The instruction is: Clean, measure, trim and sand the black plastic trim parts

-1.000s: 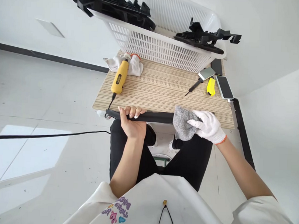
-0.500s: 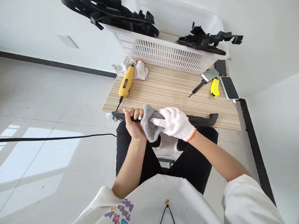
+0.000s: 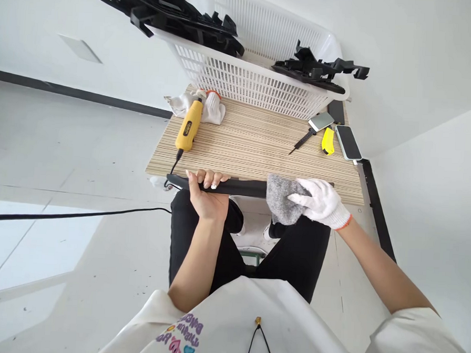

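A long black plastic strip [image 3: 246, 188] lies level along the table's front edge, above my knees. My bare left hand [image 3: 208, 192] wraps round it near its left end, fingers over the top. In a white knit glove with an orange cuff, my right hand [image 3: 317, 202] presses a grey fuzzy cloth [image 3: 284, 199] onto the strip's right part. Cloth and glove hide that end of the strip. Just beyond my left hand, a yellow rotary tool [image 3: 189, 126] rests on the table with its cord running down.
On the wood-grain table [image 3: 253, 140] stands a white basket [image 3: 248, 82] with black plastic parts [image 3: 188, 24] sticking out. At the right lie a phone [image 3: 348, 143], a yellow cutter [image 3: 328, 141] and a black tool [image 3: 302, 140]. A white glove [image 3: 214, 109] lies behind the rotary tool.
My right hand and the grey cloth have slid right along the strip, away from my left hand, uncovering its middle. My left hand keeps its hold. The whole view has shifted slightly.
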`<state>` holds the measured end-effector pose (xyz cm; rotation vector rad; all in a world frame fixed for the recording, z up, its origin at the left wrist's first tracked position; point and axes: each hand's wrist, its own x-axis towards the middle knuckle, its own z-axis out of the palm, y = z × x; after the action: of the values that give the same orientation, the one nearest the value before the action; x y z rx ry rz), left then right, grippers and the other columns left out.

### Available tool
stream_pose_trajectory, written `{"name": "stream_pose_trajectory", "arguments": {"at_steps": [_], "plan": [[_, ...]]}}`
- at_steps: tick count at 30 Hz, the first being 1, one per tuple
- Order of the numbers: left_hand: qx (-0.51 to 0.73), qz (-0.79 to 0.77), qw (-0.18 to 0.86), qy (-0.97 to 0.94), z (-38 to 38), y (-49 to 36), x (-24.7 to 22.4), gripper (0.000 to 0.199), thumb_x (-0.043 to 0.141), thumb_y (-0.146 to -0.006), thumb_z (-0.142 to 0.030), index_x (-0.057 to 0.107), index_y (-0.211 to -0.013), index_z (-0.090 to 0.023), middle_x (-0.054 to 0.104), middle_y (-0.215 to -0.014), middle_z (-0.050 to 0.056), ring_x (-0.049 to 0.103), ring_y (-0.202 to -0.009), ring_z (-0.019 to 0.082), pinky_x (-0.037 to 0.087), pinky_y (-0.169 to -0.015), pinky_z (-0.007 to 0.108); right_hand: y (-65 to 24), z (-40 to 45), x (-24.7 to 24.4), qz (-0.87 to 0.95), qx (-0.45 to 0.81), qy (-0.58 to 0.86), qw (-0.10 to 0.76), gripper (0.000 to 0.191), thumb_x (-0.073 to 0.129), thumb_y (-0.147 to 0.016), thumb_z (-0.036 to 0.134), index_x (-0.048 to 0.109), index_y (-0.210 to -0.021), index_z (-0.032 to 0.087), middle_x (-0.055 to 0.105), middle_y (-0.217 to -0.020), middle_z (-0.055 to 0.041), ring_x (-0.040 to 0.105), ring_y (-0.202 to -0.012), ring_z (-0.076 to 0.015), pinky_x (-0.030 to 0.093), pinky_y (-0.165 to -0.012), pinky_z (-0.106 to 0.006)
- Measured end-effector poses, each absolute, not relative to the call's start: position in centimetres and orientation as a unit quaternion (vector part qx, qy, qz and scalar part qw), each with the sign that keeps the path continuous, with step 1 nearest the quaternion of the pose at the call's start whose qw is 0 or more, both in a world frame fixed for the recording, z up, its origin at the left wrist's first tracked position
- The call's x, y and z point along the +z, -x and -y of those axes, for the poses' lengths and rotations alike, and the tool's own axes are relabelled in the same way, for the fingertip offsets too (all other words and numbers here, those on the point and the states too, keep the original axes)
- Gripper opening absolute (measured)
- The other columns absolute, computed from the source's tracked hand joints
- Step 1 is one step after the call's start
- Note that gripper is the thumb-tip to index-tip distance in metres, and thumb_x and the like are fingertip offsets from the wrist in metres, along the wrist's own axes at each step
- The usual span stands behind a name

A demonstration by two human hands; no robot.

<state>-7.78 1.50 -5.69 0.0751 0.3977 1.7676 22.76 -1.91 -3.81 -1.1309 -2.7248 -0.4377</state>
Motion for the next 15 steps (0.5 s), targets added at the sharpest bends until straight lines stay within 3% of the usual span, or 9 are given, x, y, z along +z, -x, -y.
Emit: {"name": "stream_pose_trajectory", "arguments": {"at_steps": [5,9,13,15], "plan": [[0.769,-0.175,0.614,-0.039,-1.5,7.9,-5.6,0.048,0.066,-0.092,-0.049,0.034,-0.069,-0.021,0.032,-0.057,-0.009,0.043,-0.051,0.006,0.049,-0.069,0.023,-15.4,-0.3,-3.5,0.909,-0.132,0.386,0.084,0.041,0.06,-0.089,0.036,0.065,-0.129,0.043,0.062,-0.126,-0.0071,0.057,-0.096,-0.0248,0.041,-0.076,-0.037],[0.754,-0.221,0.614,-0.075,-0.7,9.0,-5.8,0.037,0.067,-0.091,-0.046,0.047,-0.074,-0.021,0.05,-0.067,-0.006,0.061,-0.072,0.009,0.052,-0.091,0.028,-14.1,-1.7,-3.0,0.925,-0.125,0.35,0.083,0.04,0.054,-0.094,0.038,0.063,-0.133,0.041,0.065,-0.114,-0.0059,0.053,-0.086,-0.0206,0.035,-0.071,-0.034],[0.628,-0.328,0.665,-0.234,1.8,11.1,-6.6,0.032,0.071,-0.086,-0.05,0.062,-0.094,-0.021,0.067,-0.104,0.003,0.064,-0.109,0.019,0.049,-0.104,0.036,-16.4,-1.3,-3.4,0.92,-0.176,0.331,0.116,0.039,0.058,-0.09,0.034,0.066,-0.129,0.039,0.063,-0.121,-0.0065,0.054,-0.095,-0.0231,0.036,-0.078,-0.036],[0.506,-0.396,0.679,-0.355,3.2,11.8,-6.2,0.035,0.072,-0.085,-0.049,0.063,-0.104,-0.022,0.068,-0.11,0.005,0.066,-0.106,0.021,0.053,-0.096,0.037,-17.6,-0.7,-3.7,0.907,-0.206,0.345,0.128,0.041,0.061,-0.088,0.032,0.066,-0.128,0.038,0.063,-0.122,-0.0073,0.054,-0.097,-0.0243,0.037,-0.08,-0.037]]}}
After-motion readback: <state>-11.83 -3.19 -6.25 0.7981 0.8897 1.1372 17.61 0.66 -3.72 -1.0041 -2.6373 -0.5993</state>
